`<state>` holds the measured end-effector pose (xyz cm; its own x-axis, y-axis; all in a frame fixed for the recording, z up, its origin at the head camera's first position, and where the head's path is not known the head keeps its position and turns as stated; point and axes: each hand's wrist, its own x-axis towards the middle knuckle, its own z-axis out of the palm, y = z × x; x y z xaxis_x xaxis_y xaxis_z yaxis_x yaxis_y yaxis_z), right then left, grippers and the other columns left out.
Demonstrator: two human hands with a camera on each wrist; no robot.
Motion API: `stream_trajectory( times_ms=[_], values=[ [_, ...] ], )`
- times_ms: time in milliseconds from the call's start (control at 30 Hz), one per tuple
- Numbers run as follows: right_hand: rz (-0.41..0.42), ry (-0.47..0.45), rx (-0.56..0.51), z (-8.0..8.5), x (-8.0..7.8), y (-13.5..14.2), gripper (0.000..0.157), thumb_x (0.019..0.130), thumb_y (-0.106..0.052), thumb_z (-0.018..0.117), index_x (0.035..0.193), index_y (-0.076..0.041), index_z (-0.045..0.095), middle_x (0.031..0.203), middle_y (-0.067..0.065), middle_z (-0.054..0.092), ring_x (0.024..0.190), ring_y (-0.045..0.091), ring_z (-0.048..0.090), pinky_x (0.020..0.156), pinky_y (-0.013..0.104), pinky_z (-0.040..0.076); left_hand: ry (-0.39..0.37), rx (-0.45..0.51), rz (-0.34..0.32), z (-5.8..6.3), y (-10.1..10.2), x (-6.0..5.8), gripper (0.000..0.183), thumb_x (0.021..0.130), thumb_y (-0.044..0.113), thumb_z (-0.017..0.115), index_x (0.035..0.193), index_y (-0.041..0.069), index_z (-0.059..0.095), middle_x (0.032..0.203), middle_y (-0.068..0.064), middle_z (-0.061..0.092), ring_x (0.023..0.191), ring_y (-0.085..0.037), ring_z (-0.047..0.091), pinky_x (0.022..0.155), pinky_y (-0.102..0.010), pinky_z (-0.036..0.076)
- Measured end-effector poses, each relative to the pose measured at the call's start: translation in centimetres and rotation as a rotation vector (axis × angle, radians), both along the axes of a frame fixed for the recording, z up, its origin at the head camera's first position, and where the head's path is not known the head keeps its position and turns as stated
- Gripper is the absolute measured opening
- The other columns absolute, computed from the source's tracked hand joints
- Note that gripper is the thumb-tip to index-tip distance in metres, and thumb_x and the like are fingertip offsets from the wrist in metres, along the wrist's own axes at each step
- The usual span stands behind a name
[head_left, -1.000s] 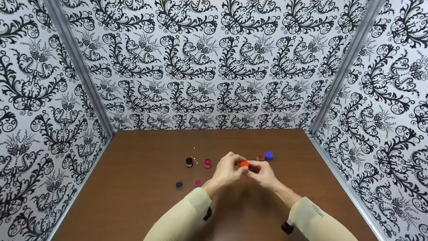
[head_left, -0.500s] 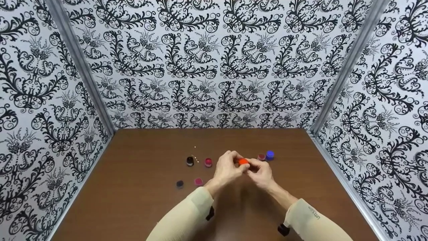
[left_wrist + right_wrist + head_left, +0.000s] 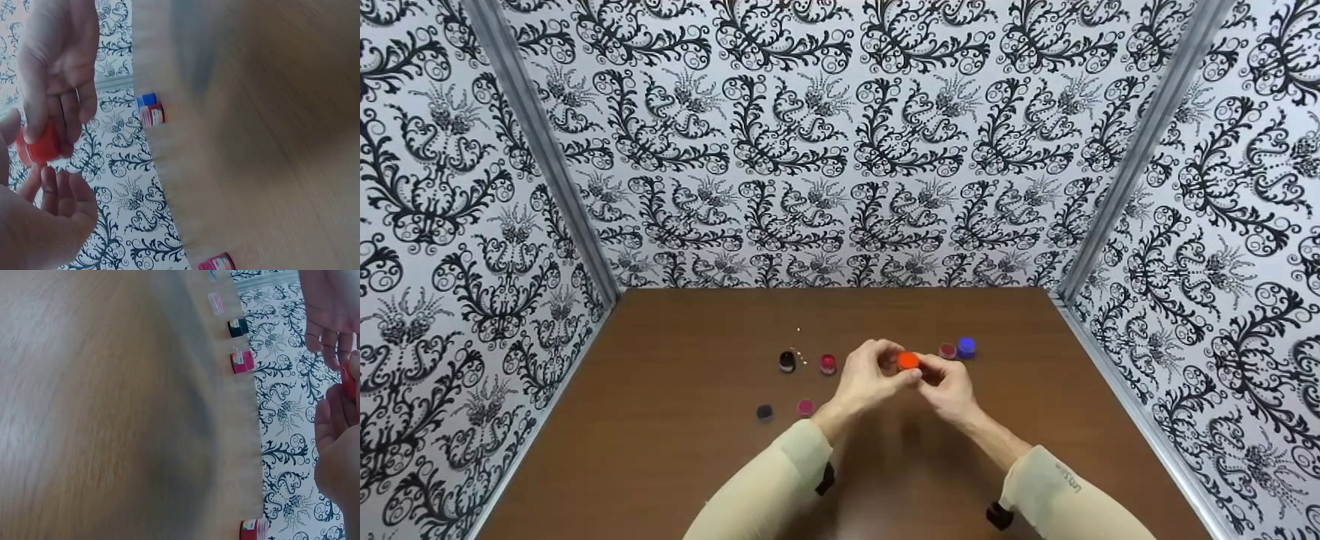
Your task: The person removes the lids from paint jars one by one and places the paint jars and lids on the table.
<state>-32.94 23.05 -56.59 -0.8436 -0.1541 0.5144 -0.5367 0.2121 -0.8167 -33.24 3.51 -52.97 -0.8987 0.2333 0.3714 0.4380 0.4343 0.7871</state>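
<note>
1. Since half a second ago, the orange jar (image 3: 908, 361) has turned a little between the hands, so more of its round face now shows past the left thumb; both hands keep nearly the same place
2. Its round face points up toward the head camera, and the body is a short, squat cylinder
3. Its axis stands roughly upright, running left to right in the left wrist view, with the table (image 3: 675, 457) to the right there
4. It is held in the air above the table, right of the middle, in front of the red jar (image 3: 947, 351) and blue jar (image 3: 966, 347), which stand just beside each other
5. Left hand (image 3: 868, 377): grasping the orange jar, thumb on the near side, other fingers bent around the far side
6. Right hand (image 3: 950, 386): pinching the same jar from the right with thumb and fingers
7. To the left on the table stand the black jar (image 3: 787, 362) and pink jar (image 3: 828, 364), with pale specks (image 3: 801, 355) between them
8. Nearer the person lie a dark disc (image 3: 765, 412) and a pink disc (image 3: 805, 408), well apart from the orange jar
9. Cream sleeves (image 3: 771, 487) cover both forearms, and patterned walls (image 3: 787, 150) surround the table
</note>
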Motion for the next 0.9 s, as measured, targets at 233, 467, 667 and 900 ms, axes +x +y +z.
stream_trajectory(
  times_ms=[233,467,667,900],
  values=[
    [0.069,0.025,0.035,0.4,-0.2,0.5,0.029,0.096,0.009,0.081,0.124,0.015,0.077,0.107,0.035,0.080,0.092,-0.001,0.076,0.081,0.020,0.064,0.075,-0.015,-0.182,0.6,-1.2,-0.4,0.043,0.098,0.025,0.084,0.137,0.006,0.079,0.118,-0.013,0.076,0.109,-0.026,0.074,0.104,-0.045,0.063],
    [0.131,0.045,0.028,0.5,-0.3,0.5,0.030,0.097,0.009,0.080,0.125,0.017,0.076,0.104,0.030,0.081,0.093,-0.001,0.076,0.081,0.019,0.064,0.066,-0.003,-0.200,0.9,-1.1,-0.1,0.033,0.098,0.017,0.083,0.129,0.005,0.082,0.116,-0.012,0.075,0.107,-0.026,0.075,0.100,-0.049,0.065],
    [0.117,0.038,-0.003,0.4,-0.1,0.5,0.028,0.095,0.011,0.080,0.122,0.018,0.076,0.103,0.032,0.081,0.092,0.001,0.077,0.081,0.018,0.063,0.048,0.029,-0.144,0.9,-0.6,0.3,0.025,0.095,0.016,0.086,0.119,0.008,0.083,0.112,-0.011,0.076,0.104,-0.029,0.074,0.097,-0.049,0.065],
    [-0.002,0.027,-0.051,0.2,0.1,-0.3,0.030,0.090,0.014,0.083,0.119,0.015,0.079,0.106,0.036,0.080,0.091,-0.002,0.077,0.080,0.014,0.063,-0.002,0.112,-0.027,0.3,0.5,0.6,0.023,0.093,0.019,0.089,0.110,0.010,0.077,0.107,-0.009,0.078,0.103,-0.030,0.073,0.097,-0.046,0.062]
  ],
)
